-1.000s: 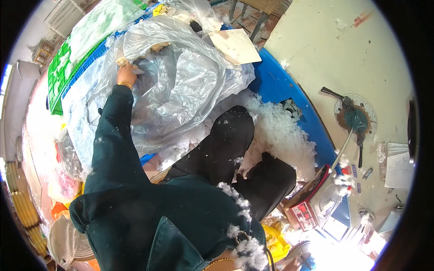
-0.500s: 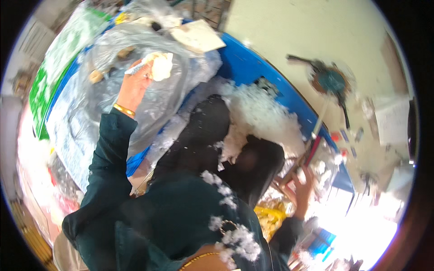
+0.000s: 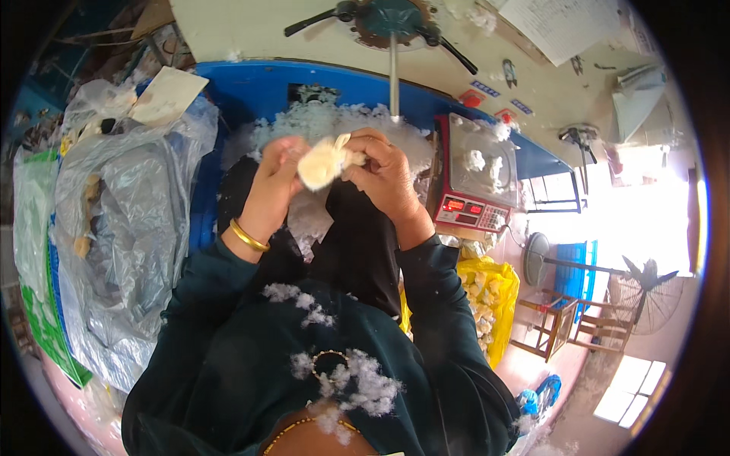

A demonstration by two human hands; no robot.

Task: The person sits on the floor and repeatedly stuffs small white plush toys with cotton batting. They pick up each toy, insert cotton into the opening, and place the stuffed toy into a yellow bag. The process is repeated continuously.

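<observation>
Both my hands meet in front of me over my lap. My left hand (image 3: 275, 182), with a gold bangle on its wrist, and my right hand (image 3: 384, 173) together grip a small cream-coloured soft piece of fabric (image 3: 323, 163). Beneath them lies a heap of white fluffy stuffing (image 3: 319, 125) on a blue surface (image 3: 251, 91). My dark trousers and dark green top carry tufts of the same white fluff.
A big clear plastic bag (image 3: 122, 220) of cream pieces lies at my left. A digital scale (image 3: 475, 178) with fluff on its pan stands to the right. A yellow bag (image 3: 487, 296) of cream pieces sits at lower right. A fan (image 3: 391, 23) stands behind.
My left hand came back from the clear bag with a cream piece, and my right hand rose to join it. The view swung right, bringing the scale in.
</observation>
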